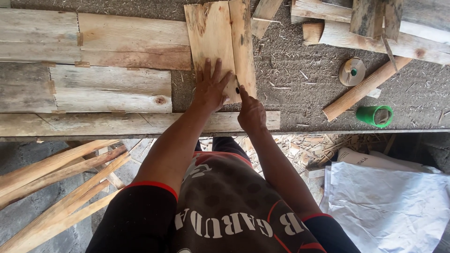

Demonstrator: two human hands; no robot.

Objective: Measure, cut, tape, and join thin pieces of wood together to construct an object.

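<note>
- Our left hand [211,89] lies flat, fingers spread, on the lower end of a wide pale board [209,37] in the upper middle of the frame, pressing it onto the worktop [290,79].
- Our right hand [251,112] is curled closed just right of the left one, with the index finger pointing up at the seam; a small dark thing [237,89] shows at the fingertip, too small for us to tell what it is.
- A narrow board [243,42] lies touching the wide board's right edge, the two running side by side toward the top of the frame.
- We judge the step in hand to be lining up and holding the two boards together at their near ends, where the small thing sits.
- The next move, as we read it, calls for the left palm to keep both boards from sliding while the right hand works at the seam without shifting the joint.
- At upper left, joined grey planks [93,61] cover the worktop; a long batten [140,122] runs along its near edge.
- At right lie a round spool [351,71], a green roll [374,115] and a slanted stick [363,89], all well apart from our hands.
</note>
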